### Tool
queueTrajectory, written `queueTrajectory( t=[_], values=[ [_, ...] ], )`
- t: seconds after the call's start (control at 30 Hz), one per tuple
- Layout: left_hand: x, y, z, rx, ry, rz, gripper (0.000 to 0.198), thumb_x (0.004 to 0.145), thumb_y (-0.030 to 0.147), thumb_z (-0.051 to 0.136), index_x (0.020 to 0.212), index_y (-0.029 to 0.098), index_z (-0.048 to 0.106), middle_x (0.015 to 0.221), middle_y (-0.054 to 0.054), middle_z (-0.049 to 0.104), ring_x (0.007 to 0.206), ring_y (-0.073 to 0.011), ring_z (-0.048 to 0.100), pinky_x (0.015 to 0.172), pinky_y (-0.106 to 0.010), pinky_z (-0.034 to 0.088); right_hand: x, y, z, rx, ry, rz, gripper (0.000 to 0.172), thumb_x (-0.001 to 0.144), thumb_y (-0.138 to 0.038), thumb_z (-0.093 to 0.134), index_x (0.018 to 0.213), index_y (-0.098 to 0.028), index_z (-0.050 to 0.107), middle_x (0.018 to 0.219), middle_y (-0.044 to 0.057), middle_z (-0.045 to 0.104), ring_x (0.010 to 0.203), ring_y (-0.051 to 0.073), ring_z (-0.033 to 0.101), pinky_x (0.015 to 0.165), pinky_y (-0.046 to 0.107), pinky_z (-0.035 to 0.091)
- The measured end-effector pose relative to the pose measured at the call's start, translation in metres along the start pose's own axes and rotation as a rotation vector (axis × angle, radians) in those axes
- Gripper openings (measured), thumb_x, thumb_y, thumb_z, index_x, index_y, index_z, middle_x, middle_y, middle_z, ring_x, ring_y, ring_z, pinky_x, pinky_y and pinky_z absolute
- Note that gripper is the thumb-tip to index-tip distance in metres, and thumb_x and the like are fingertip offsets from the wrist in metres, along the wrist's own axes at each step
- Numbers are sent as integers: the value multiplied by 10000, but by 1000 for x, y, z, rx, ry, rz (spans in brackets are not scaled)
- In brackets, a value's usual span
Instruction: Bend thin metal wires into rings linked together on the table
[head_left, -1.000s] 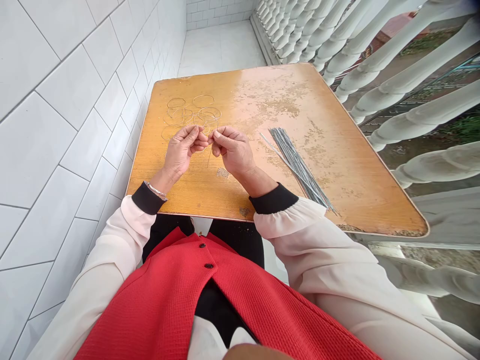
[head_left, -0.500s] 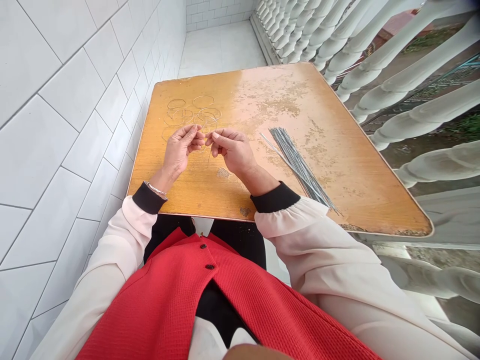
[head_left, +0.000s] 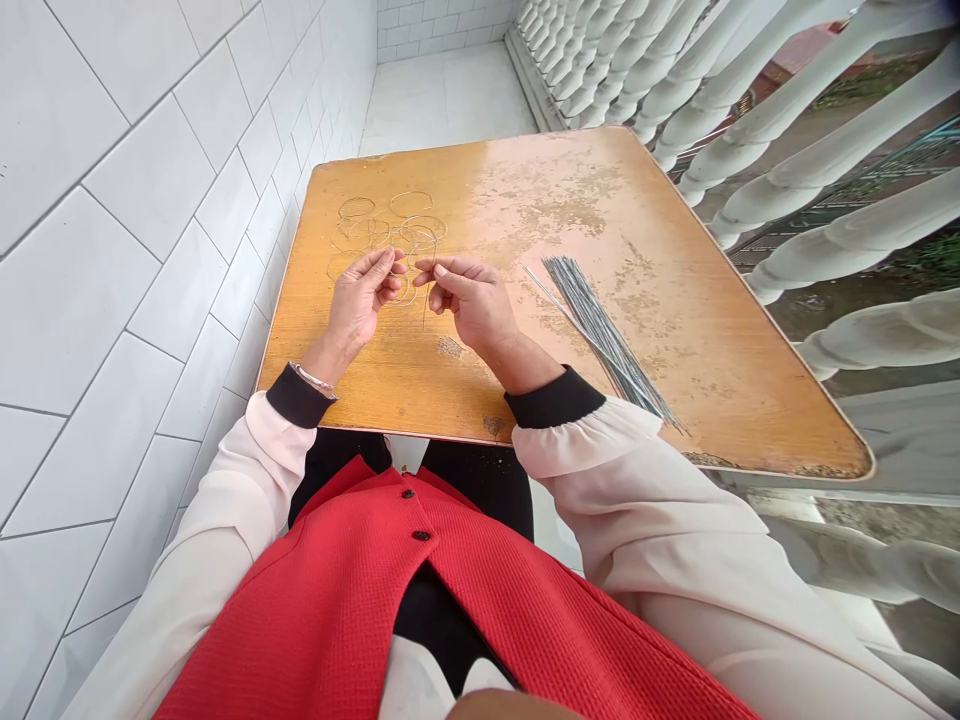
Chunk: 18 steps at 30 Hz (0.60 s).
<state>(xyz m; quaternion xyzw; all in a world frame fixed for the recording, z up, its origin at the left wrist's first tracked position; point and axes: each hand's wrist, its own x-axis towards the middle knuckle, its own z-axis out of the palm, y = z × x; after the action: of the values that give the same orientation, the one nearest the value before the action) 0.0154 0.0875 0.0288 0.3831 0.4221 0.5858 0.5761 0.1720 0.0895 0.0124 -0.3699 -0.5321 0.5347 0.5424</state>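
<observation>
Thin wire rings (head_left: pixel 356 208) lie overlapping on the far left part of the wooden table (head_left: pixel 300 345), just beyond my hands. My left hand (head_left: pixel 361 298) has its thumb and fingertips pressed together on a thin wire, of which little shows. Close to its right, my right hand (head_left: pixel 471 300) pinches a thin wire between thumb and forefinger; an end of it hangs down below the fingers. The fingertips of the two hands are slightly apart. To the right of my right hand lies a bundle of straight grey wires (head_left: pixel 600 330), with one wire slightly separate along its left side.
A white tiled wall (head_left: pixel 150 250) runs along the left. White balusters (head_left: pixel 847 225) stand along the table's right edge. The table's surface is worn, with peeled patches. My lap is at the near edge.
My right hand has shifted slightly right, widening the gap between the fingertips, and its forefinger is straighter. The hanging wire end moved with it. My left hand has hardly moved.
</observation>
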Motion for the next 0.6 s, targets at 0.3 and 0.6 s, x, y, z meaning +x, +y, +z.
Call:
queueTrajectory(
  t=[0.3,0.6],
  values=[
    [0,0,0,-28,-32,-20,134,972,228,615,887,174,704,686,55,651,565,1,580,580,-130,438,-1,3,3,-4,31,-22,182,839,-369,755,861,-188,743,733,2,681,504,55,534,487,206,443],
    [0,-1,4,-65,-18,-36,164,981,190,594,839,174,674,623,78,614,518,10,557,575,-117,450,-4,0,11,-27,-11,4,166,870,-312,742,786,-172,716,648,-11,643,490,64,542,499,204,482]
  ],
)
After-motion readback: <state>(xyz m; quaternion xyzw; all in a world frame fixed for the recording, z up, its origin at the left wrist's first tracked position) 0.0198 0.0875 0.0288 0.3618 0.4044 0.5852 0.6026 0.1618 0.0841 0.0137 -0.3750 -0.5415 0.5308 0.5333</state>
